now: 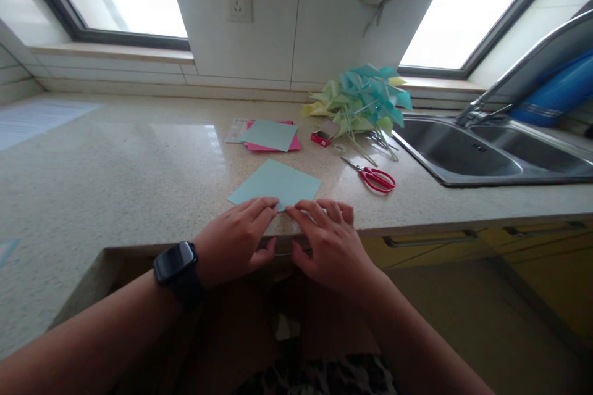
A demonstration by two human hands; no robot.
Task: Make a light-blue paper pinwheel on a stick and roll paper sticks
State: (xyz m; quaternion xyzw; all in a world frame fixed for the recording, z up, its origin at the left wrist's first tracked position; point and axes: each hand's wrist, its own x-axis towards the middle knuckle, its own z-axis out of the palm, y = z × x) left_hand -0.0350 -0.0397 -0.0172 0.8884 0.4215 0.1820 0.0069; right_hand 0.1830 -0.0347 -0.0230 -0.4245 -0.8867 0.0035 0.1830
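Observation:
A light blue square sheet of paper (278, 183) lies on the speckled countertop (115, 166) near its front edge. My left hand (236, 241), with a black watch on the wrist, presses its fingertips on the sheet's near corner. My right hand (330, 241) rests beside it, fingertips on the same near edge. The fingertips of both hands almost meet at the corner. Neither hand lifts the paper.
Further back lie a stack of blue and pink sheets (271, 135), a small red box (321, 137), red-handled scissors (375, 178) and a pile of green and teal paper pinwheels (365, 102). A steel sink (463, 151) with a tap sits at the right.

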